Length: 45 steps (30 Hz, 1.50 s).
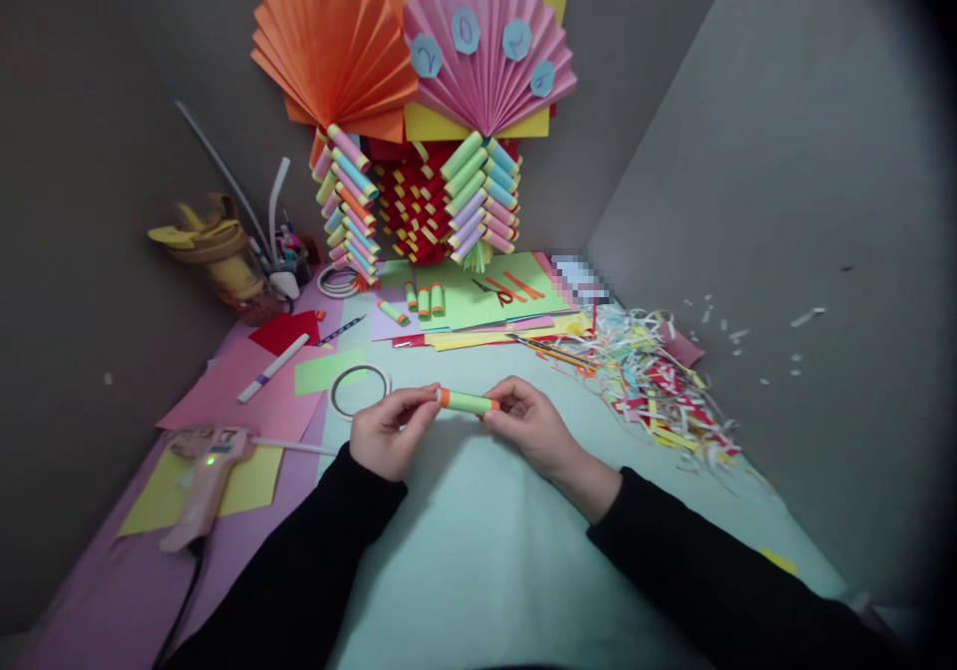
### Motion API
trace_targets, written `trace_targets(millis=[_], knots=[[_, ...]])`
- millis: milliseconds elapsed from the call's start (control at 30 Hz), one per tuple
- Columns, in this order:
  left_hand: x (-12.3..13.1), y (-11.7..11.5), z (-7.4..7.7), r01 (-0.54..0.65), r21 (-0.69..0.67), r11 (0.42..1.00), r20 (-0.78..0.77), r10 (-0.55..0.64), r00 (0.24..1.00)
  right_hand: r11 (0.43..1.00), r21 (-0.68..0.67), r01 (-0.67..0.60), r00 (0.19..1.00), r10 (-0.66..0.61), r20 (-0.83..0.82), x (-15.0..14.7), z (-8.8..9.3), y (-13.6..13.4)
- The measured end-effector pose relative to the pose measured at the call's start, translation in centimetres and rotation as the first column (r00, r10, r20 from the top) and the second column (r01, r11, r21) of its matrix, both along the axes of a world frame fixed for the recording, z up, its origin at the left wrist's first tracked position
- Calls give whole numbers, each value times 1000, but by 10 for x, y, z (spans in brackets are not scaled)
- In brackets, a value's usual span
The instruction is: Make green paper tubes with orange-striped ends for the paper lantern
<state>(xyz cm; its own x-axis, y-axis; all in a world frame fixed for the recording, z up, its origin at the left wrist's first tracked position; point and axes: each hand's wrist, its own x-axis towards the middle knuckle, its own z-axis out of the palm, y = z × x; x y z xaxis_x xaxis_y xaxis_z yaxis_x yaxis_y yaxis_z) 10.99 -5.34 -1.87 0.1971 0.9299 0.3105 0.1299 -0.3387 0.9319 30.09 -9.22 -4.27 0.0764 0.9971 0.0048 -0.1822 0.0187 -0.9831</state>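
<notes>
Between both hands, just above the pale green table covering, is a green paper roll (468,402) with orange bands at its ends. My left hand (393,431) pinches its left end between thumb and fingers. The right end is pinched by my right hand (534,426). A roll of tape (360,392) lies right behind my left hand. Farther back, several similar green rolls with orange ends, such as this standing one (438,299), are grouped by a green paper sheet (478,301) that carries scissors (502,296) and orange strips.
A glue gun (205,481) with a lit green light lies at left on yellow paper, its cord running forward. Paper scraps (658,381) pile up at right. Pencils (553,351) lie at centre back. Orange (333,52) and pink (489,47) paper fans with hanging rolls decorate the back wall.
</notes>
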Motion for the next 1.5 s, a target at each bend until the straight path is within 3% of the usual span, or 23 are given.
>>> trace_targets(millis=[100,233,400,700,967,1300,1500], knots=[[0,4,-3,93,-141,986,59,-85,995,999,19,27,999,-27,-25,1,-3,1],[1,8,-6,275,-308,911,175,-230,957,997,-25,71,991,-73,-112,2,3,2],[4,4,-8,362,-352,863,273,-275,922,995,-102,21,971,-45,-236,1,10,1],[11,-13,3,555,-442,705,504,-317,804,973,-167,-161,887,68,-457,-1,8,0],[11,-7,-2,540,-453,709,543,-260,798,969,-153,-195,878,103,-467,-2,6,0],[12,-9,5,563,-449,694,579,-254,775,971,-146,-188,848,86,-522,-1,6,1],[12,-9,5,523,-444,727,552,-238,799,978,-135,-159,844,64,-533,1,6,2]])
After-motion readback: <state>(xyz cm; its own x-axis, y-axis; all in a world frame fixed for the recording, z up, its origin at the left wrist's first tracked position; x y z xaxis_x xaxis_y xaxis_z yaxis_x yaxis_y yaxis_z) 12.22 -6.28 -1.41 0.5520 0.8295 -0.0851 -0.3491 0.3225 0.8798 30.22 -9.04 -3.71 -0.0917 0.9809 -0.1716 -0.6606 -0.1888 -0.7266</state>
